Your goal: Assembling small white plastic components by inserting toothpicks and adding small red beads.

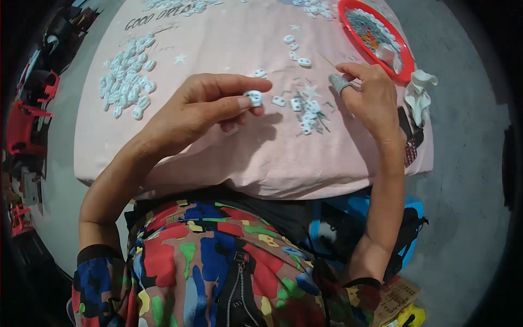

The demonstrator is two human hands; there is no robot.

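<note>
At the centre of the frame the left hand pinches a small white plastic piece over the pink cloth-covered table, while the right hand pinches a thin wooden stick, so I judge the stick must next meet the piece precisely.

head-worn fisheye, looking down, close over table

Small white plastic piece, oval w/ two holes, is pinched betw. thumb and fingertips of left hand, held above the pink cloth. Thin pale stick is gripped in right hand, angled up-left.
</note>
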